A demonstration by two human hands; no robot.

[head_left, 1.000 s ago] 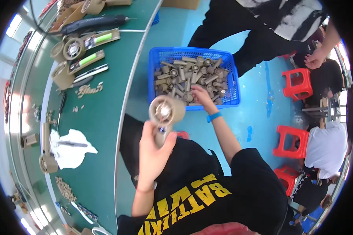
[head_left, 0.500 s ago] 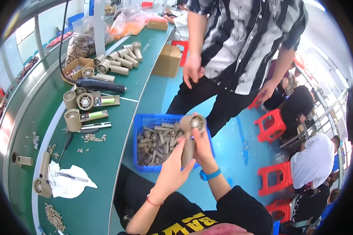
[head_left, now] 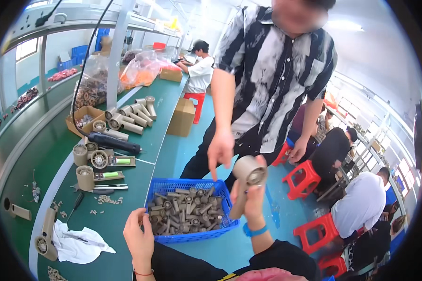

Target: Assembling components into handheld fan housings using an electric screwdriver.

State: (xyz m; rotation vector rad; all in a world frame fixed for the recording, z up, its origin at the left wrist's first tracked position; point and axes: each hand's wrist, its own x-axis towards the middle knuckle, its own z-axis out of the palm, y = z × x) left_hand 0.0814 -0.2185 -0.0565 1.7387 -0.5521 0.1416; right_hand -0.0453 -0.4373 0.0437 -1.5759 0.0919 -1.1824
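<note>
A beige handheld fan [head_left: 246,169] is upright in my right hand [head_left: 255,200], its round grille head at the top and its handle slanting down. My right fingers are wrapped around it. My left hand [head_left: 139,236] is off the fan, at the edge of the green workbench [head_left: 126,225], with fingers loosely bent and apart, and nothing visible in it. Between my hands stands a blue plastic basket [head_left: 197,238] holding many beige fan parts [head_left: 187,210]. A co-worker's hand [head_left: 221,149] points down above the basket's far side.
On the bench lie an electric screwdriver [head_left: 113,142], opened fans with green batteries [head_left: 122,161], finished-looking fans [head_left: 133,114], small loose pieces [head_left: 109,200], a white cloth [head_left: 82,246] and a cardboard tray [head_left: 85,120]. A co-worker [head_left: 276,79] stands opposite. Red stools [head_left: 316,232] stand to the right.
My left hand has let go of the fan and moved left to the bench edge. My right hand has carried the fan rightward and lower. The co-worker's hand now reaches toward the basket; the view has tilted up.
</note>
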